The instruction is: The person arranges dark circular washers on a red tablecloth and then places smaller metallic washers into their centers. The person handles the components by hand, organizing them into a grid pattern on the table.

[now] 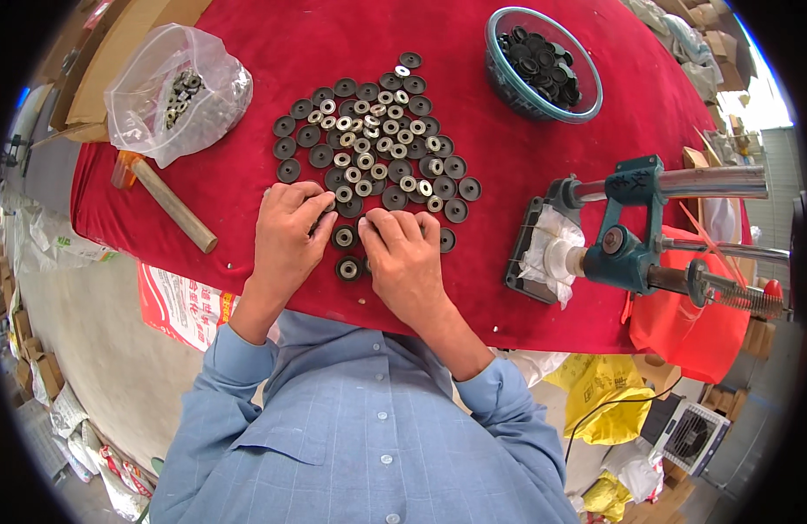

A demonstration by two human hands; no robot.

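Black round caps (288, 170) and silver ring bearings (342, 160) lie in a loose cluster on the red cloth. My left hand (290, 231) is at the cluster's near left side, its fingers closed around a black cap that shows only as a dark edge. Just to the right, my right hand (409, 262) has its fingers curled down and drawn together; whatever is under its fingertips is hidden. Between the hands, two black caps with bearings seated in their centres (347, 268) lie one nearer me than the other.
A clear plastic bag of metal parts (178, 96) stands at the far left, beside a wooden-handled hammer (175, 205). At the far right is a bowl of black caps (543, 65). A green hand press (626, 236) occupies the table's right side.
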